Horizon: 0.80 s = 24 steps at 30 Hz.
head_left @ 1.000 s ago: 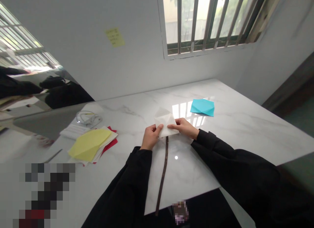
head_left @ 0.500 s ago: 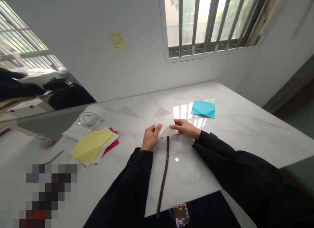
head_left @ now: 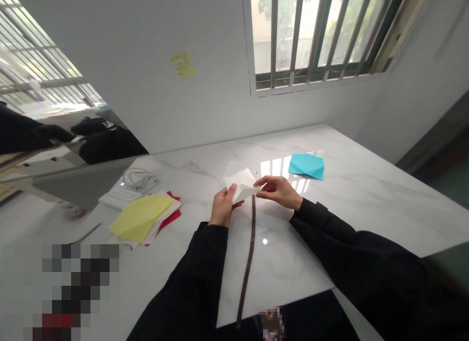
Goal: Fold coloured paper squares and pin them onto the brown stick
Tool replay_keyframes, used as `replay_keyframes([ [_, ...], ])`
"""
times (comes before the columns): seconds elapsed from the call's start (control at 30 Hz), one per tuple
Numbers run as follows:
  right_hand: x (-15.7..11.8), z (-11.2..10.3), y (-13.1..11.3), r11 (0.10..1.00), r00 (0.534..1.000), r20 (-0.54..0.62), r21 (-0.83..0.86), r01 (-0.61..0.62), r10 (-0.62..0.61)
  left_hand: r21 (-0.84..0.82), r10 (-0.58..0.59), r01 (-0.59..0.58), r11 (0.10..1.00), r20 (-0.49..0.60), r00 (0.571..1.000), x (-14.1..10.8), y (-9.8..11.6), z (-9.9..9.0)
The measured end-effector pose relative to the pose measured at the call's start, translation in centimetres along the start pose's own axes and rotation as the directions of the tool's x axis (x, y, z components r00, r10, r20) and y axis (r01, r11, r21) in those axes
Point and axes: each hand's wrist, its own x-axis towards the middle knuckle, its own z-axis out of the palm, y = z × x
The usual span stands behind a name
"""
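Observation:
A white folded paper (head_left: 240, 182) is held above the marble table (head_left: 366, 209), with a pale triangular flap standing up at its far side. My left hand (head_left: 223, 209) is shut on its left part, thumb on top. My right hand (head_left: 277, 191) comes in from the right, its fingertips pinching the paper's right corner. Both dark sleeves reach in from the bottom of the view. A long dark brown strip (head_left: 250, 267) lies on the table just below the paper.
A turquoise folded paper (head_left: 306, 166) lies to the right of my hands. On the left are a yellow sheet (head_left: 141, 218) on a stack with red paper (head_left: 173, 214), a white pad (head_left: 119, 199) and a coiled cable (head_left: 139, 180). A mirror (head_left: 80, 180) stands at the left.
The white paper now shows more of its surface, with its flap spread farther out. My right hand has drawn slightly back and up. The whole view has drifted a little.

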Motion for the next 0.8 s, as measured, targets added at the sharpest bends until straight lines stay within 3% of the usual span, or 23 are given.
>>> replay_keyframes([
  [0.1,0.04,0.21,0.22,1.000,0.998,-0.054,-0.021,-0.022,0.021,0.008,-0.013,0.013,1.000,0.006,1.000,-0.05,0.01,0.05],
  [0.3,0.00,0.34,-0.56,1.000,1.000,-0.016,0.004,0.014,-0.014,0.008,-0.003,0.002,1.000,0.009,1.000,0.03,0.07,-0.08],
  [0.6,0.19,0.18,-0.33,0.995,0.997,-0.068,-0.089,0.039,-0.045,0.054,0.025,-0.031,0.998,0.113,0.993,-0.03,-0.14,0.02],
  [0.8,0.05,0.56,-0.30,1.000,0.995,-0.101,-0.027,0.000,-0.003,0.046,0.046,-0.054,0.997,0.162,0.986,-0.01,-0.35,-0.06],
])
